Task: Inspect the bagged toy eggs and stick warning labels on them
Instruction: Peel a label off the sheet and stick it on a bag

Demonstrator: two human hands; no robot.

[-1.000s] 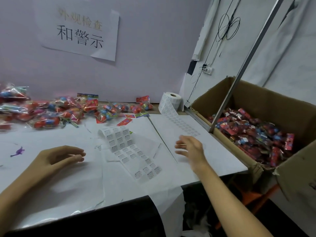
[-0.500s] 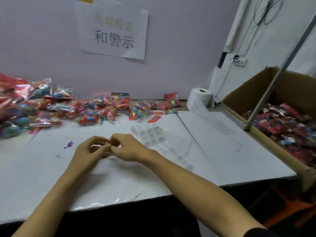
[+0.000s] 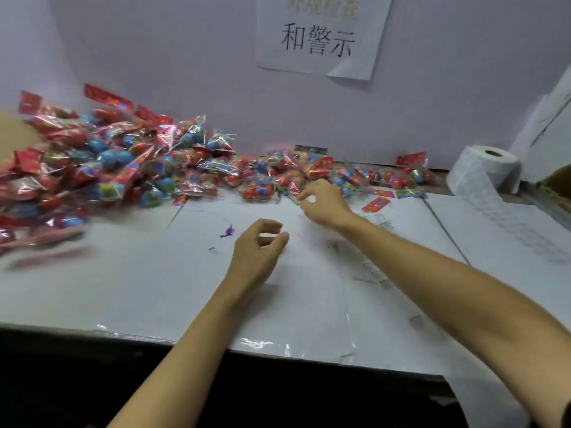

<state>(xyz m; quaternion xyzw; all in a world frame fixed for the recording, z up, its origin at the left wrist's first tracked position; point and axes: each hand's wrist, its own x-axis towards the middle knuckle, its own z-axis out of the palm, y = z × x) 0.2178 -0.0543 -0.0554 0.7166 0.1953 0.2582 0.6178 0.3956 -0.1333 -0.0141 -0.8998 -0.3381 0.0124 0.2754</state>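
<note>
White, small and round-edged, a label (image 3: pixel 312 199) shows between the thumb and forefinger of the right hand (image 3: pixel 324 202), which pinches it with the other fingers curled under. That hand reaches forward to the near edge of the row of bagged eggs (image 3: pixel 272 177), almost touching the closest bags. The left hand (image 3: pixel 258 242) hangs just above the surface (image 3: pixel 154 288) nearer the body, fingers loosely curled and holding nothing that can be seen.

The bags lie ahead of both hands, along the back wall; the row runs left to right, thin in the middle and swelling into a big heap (image 3: pixel 102 162) at far left. The right hand is plainly the nearer one to the closest bag, so the label looks set to go down there, probably with the left hand coming up to steady the bag.

The bags are crinkly clear film with red card headers, holding glossy red and blue eggs; the film will likely slide and dent under a press. White paper sheets cover the surface, taped glossy at the front edge. A label roll (image 3: pixel 485 171) stands at far right, its strip (image 3: pixel 525 230) trailing toward the front. A tiny purple figure (image 3: pixel 228 232) lies just left of the left hand. A paper sign (image 3: pixel 321 35) hangs on the wall.
</note>
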